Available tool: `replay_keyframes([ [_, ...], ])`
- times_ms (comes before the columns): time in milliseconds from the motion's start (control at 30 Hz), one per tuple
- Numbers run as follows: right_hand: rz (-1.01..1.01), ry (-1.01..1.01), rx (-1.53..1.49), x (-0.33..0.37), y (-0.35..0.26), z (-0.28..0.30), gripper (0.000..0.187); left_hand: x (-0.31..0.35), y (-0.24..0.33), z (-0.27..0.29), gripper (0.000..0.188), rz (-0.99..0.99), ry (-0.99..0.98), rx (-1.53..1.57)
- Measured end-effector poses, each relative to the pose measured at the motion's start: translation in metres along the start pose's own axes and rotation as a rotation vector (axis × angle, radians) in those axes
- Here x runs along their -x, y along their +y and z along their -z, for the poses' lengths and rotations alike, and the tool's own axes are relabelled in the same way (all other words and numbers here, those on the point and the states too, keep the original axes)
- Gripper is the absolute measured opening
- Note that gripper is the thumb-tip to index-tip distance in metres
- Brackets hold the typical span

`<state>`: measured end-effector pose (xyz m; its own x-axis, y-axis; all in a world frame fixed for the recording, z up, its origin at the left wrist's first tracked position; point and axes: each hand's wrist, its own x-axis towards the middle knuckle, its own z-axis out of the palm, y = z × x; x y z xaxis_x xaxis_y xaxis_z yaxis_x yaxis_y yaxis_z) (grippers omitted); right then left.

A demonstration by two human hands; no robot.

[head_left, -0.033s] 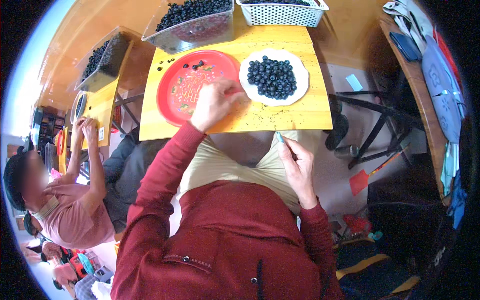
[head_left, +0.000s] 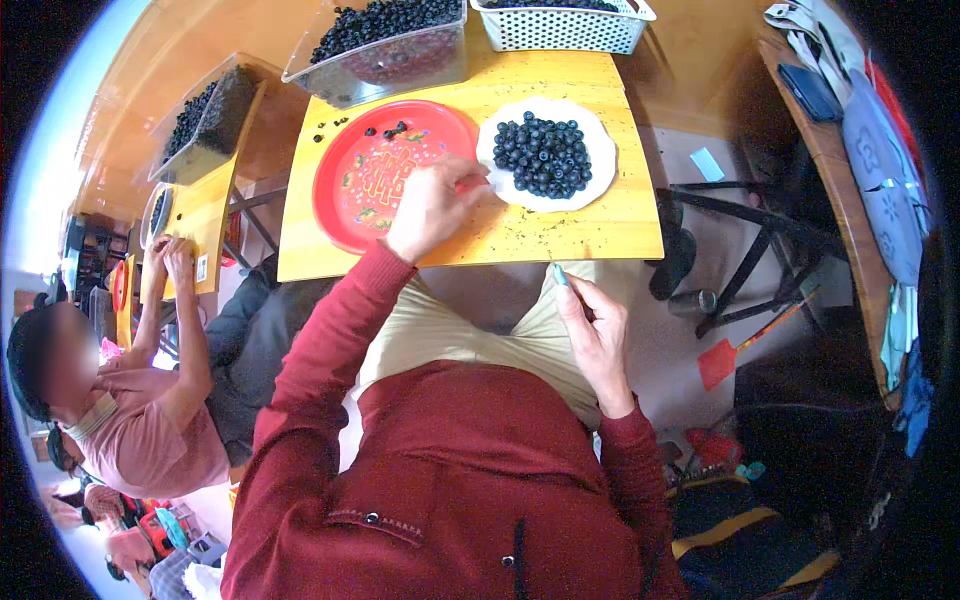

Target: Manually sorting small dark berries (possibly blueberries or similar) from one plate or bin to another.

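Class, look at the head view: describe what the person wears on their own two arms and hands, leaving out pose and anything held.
Both arms are covered to the wrist by the long sleeves of a dark red top. The left hand and right hand are bare, with no gloves. No watch or bracelet shows. Whether there are rings is too small to tell.

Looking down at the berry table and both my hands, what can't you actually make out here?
Head view only:
- Left hand over the round red plastic plate: its fingertips are curled away, so anything pinched is hidden.
- Right hand on the lap: palm turned down, contents unseen.
- White plastic mesh basket: cut off by the top edge.
- Clear plastic tub of dark berries: also cropped at the top.
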<state>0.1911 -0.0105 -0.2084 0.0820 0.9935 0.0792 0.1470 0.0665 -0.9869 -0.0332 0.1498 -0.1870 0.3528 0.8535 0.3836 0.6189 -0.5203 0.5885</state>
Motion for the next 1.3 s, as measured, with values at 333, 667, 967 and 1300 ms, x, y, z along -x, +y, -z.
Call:
replay_keyframes([
  [333, 0.031, 0.097, 0.025, 0.005, 0.007, 0.007, 0.034, -0.025, 0.030, -0.025, 0.023, -0.169, -0.152, -0.114],
  [667, 0.028, 0.127, -0.086, 0.009, 0.024, 0.013, 0.033, -0.029, 0.043, -0.043, 0.021, -0.280, -0.189, -0.203],
  [967, -0.096, 0.109, -0.131, 0.013, 0.028, 0.017, 0.028, -0.032, 0.046, -0.045, 0.016, -0.279, -0.258, -0.247],
  [1300, -0.045, 0.116, -0.152, 0.013, 0.031, 0.012, 0.031, -0.029, 0.042, -0.043, 0.009, -0.356, -0.256, -0.280],
])
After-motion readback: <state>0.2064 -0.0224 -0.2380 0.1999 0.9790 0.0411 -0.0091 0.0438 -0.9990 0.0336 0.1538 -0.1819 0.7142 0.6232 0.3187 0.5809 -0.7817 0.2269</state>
